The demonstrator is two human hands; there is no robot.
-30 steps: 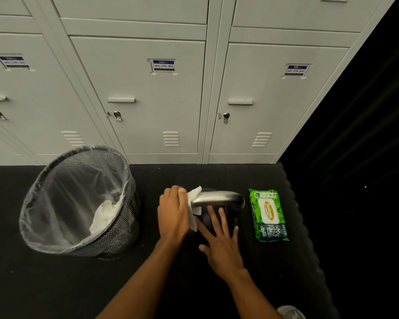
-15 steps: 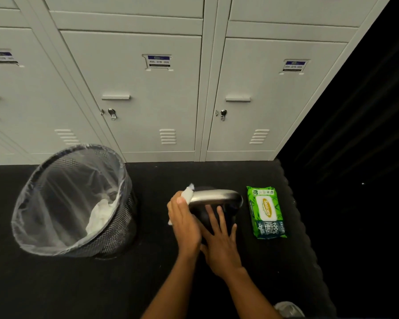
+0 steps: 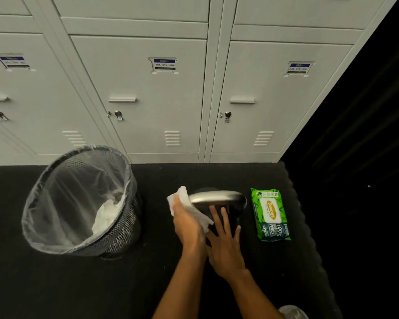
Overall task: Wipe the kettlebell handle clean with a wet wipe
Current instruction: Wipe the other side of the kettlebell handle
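Item: kettlebell handle (image 3: 218, 197), steel, long axis running left to right across my view, on the dark floor between bin and packet. My left hand (image 3: 188, 223) is nearer its left end, clenched on the wet wipe (image 3: 182, 199) there; my right hand (image 3: 226, 247) lies flat, fingers spread, on the bell below. Mesh bin (image 3: 124, 226), lined, holds crumpled white wipes. Green wipe packet (image 3: 271, 214) to the right, closed so far as I can tell

Grey lockers (image 3: 148, 93), black floor (image 3: 55, 284)
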